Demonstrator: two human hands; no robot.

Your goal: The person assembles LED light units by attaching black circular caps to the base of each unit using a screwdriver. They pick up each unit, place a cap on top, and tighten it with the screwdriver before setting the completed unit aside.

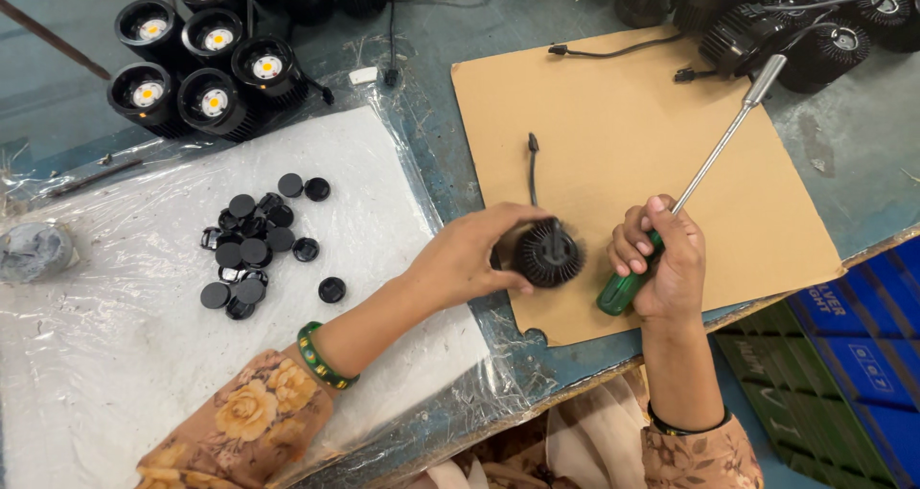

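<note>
My left hand [470, 257] grips a round black finned lamp housing [549, 251] that rests on a brown cardboard sheet [623, 135]; a thin black wire runs up from the housing. My right hand [664, 259] holds a screwdriver [709, 168] by its green handle, its long metal shaft pointing up and right across the cardboard, away from the housing. The two hands are a few centimetres apart near the table's front edge.
A pile of small black round caps [254, 245] lies on a white plastic-covered sheet [144, 336] at left. Finished black lamps [216, 68] with yellow centres cluster at top left, more lamp housings [767, 15] at top right. Green and blue crates [843, 364] stand beside the table at right.
</note>
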